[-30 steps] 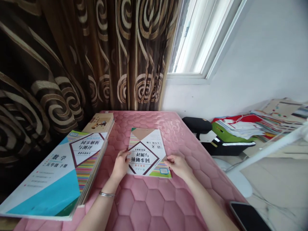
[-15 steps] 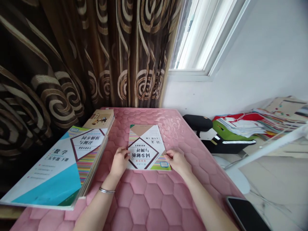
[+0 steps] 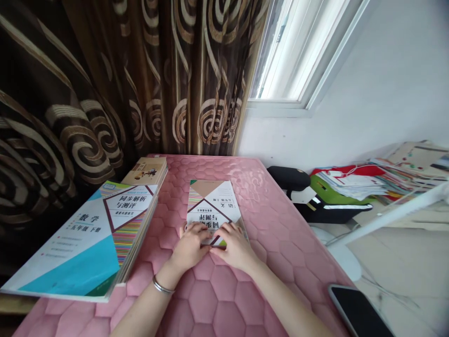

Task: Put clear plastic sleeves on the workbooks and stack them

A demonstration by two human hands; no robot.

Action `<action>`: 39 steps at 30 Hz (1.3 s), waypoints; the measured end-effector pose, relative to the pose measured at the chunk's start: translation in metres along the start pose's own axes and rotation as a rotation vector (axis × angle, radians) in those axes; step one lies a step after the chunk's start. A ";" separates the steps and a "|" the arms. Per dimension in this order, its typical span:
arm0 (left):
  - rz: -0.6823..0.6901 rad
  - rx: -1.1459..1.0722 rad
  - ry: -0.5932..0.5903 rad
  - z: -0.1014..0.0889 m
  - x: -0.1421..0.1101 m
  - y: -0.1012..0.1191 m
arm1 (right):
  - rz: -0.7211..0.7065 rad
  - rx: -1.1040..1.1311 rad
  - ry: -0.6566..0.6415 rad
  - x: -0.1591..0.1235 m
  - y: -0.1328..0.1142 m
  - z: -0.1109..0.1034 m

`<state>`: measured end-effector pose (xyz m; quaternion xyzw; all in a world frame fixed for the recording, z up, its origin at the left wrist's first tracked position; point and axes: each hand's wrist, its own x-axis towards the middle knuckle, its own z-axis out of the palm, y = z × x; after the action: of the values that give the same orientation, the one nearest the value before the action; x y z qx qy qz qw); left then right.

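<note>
A workbook (image 3: 213, 206) with a white, tan and maroon cover lies flat on the pink padded cover, its print upside down to me. My left hand (image 3: 191, 244) holds the near left part, fingers curled over the top and thumb by the near edge. Beside it, my right hand (image 3: 233, 243) grips the near right part in the same way. The two thumbs almost meet at the middle of that edge. Both hands hide the lower part of the title. A silver bangle (image 3: 163, 286) circles my left wrist.
To the left stands a stack of books, a blue and white workbook (image 3: 80, 243) on top. Behind it is a tan-covered book (image 3: 146, 171). A phone (image 3: 359, 311) lies at the right edge. Beyond are a white lamp stand (image 3: 396, 215), piled papers (image 3: 351, 182) and a patterned curtain (image 3: 185, 84).
Both hands have moved inward from the workbook's left and right sides to its near edge, fingers now over the cover. The workbook stays in about the same place.
</note>
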<state>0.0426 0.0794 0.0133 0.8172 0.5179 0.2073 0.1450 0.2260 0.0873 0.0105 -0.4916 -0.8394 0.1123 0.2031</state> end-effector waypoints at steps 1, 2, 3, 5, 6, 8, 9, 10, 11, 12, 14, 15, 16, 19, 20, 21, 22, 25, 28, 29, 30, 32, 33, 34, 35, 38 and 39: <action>0.001 0.006 0.002 -0.001 0.000 -0.001 | -0.003 -0.014 0.001 0.000 0.000 0.002; -0.002 0.013 0.006 -0.002 0.000 -0.001 | -0.004 -0.023 0.002 0.000 0.000 0.003; -0.006 0.022 0.008 -0.003 0.000 -0.001 | -0.006 -0.029 0.002 0.000 0.002 0.004; -0.020 0.047 0.009 -0.008 0.000 -0.003 | -0.012 -0.034 0.003 -0.001 0.006 0.004; -0.027 0.062 0.009 -0.011 0.000 -0.004 | -0.015 -0.035 0.002 -0.002 0.008 0.003; -0.045 0.087 -0.007 -0.020 0.000 -0.009 | -0.023 -0.034 -0.017 -0.003 0.014 -0.002; -0.056 0.095 -0.023 -0.024 -0.001 -0.013 | -0.025 -0.037 -0.031 -0.004 0.017 -0.006; -0.071 0.099 -0.042 -0.028 -0.001 -0.017 | -0.024 -0.043 -0.050 -0.004 0.021 -0.010; -0.091 0.098 -0.063 -0.033 -0.001 -0.022 | -0.019 -0.050 -0.072 -0.006 0.026 -0.015; -0.113 0.092 -0.082 -0.037 -0.002 -0.026 | -0.010 -0.057 -0.092 -0.007 0.031 -0.020; -0.152 0.076 -0.107 -0.044 -0.003 -0.033 | 0.017 -0.054 -0.115 -0.012 0.043 -0.028; -0.168 0.067 -0.116 -0.047 -0.004 -0.036 | 0.033 -0.041 -0.119 -0.015 0.049 -0.032; -0.179 0.057 -0.127 -0.049 -0.005 -0.037 | 0.050 -0.023 -0.119 -0.018 0.056 -0.035; -0.195 0.032 -0.161 -0.055 -0.006 -0.038 | 0.087 0.038 -0.123 -0.026 0.072 -0.041; -0.199 0.025 -0.168 -0.056 -0.006 -0.037 | 0.093 0.055 -0.130 -0.027 0.076 -0.041; -0.201 0.019 -0.172 -0.057 -0.006 -0.036 | 0.097 0.070 -0.138 -0.028 0.079 -0.042; -0.202 0.014 -0.174 -0.058 -0.006 -0.036 | 0.102 0.081 -0.144 -0.029 0.081 -0.042; -0.211 0.003 -0.176 -0.058 -0.006 -0.035 | 0.123 0.107 -0.152 -0.028 0.082 -0.041; -0.214 -0.030 -0.181 -0.057 -0.007 -0.038 | 0.139 0.103 -0.160 -0.028 0.080 -0.042; -0.208 -0.050 -0.186 -0.057 -0.007 -0.040 | 0.139 0.092 -0.159 -0.028 0.078 -0.042; -0.200 -0.070 -0.194 -0.057 -0.007 -0.042 | 0.137 0.078 -0.157 -0.028 0.076 -0.043; -0.185 -0.100 -0.214 -0.058 -0.008 -0.046 | 0.130 0.044 -0.145 -0.027 0.070 -0.042; -0.184 -0.106 -0.223 -0.058 -0.008 -0.048 | 0.124 0.030 -0.134 -0.025 0.066 -0.040; -0.186 -0.107 -0.228 -0.058 -0.009 -0.049 | 0.113 0.020 -0.122 -0.024 0.061 -0.038; -0.191 -0.105 -0.231 -0.058 -0.009 -0.049 | 0.099 0.012 -0.109 -0.022 0.055 -0.035; -0.231 -0.056 -0.214 -0.053 -0.009 -0.043 | 0.051 -0.003 -0.065 -0.014 0.034 -0.020; -0.243 -0.021 -0.190 -0.049 -0.008 -0.039 | 0.040 -0.006 -0.050 -0.011 0.028 -0.014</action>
<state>-0.0154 0.0899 0.0367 0.7627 0.5949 0.1153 0.2259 0.2587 0.0912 0.0099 -0.5058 -0.8346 0.1259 0.1783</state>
